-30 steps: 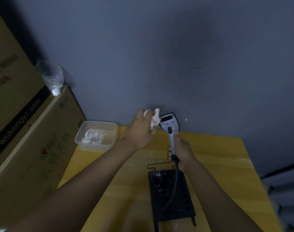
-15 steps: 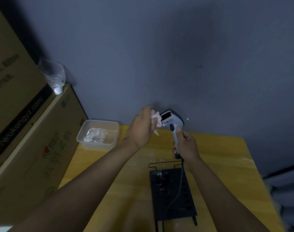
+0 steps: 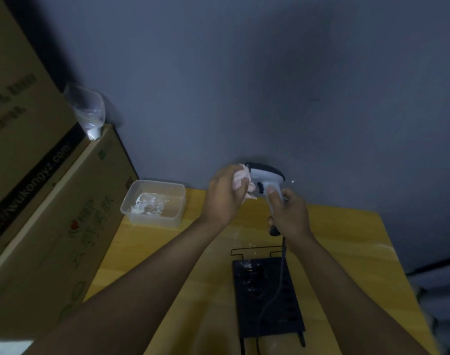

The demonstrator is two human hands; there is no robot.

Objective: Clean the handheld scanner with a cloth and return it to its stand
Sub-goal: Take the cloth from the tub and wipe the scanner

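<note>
My right hand (image 3: 290,213) grips the handle of the white and black handheld scanner (image 3: 266,175), held upright above the far part of the yellow table (image 3: 346,252). The scanner's head points left. My left hand (image 3: 225,194) holds a crumpled pale cloth (image 3: 241,179) pressed against the front of the scanner's head. A dark cable (image 3: 275,293) hangs from the handle down over the black stand (image 3: 267,298), which lies flat on the table near me.
A clear plastic tub (image 3: 154,206) with crumpled white material stands at the table's far left corner. Stacked cardboard boxes (image 3: 47,206) rise along the left, with a clear plastic bag (image 3: 88,111) on top. A grey wall is right behind the table.
The scanner's head has turned from facing me to pointing left. My left hand with the cloth has moved onto the front of the head.
</note>
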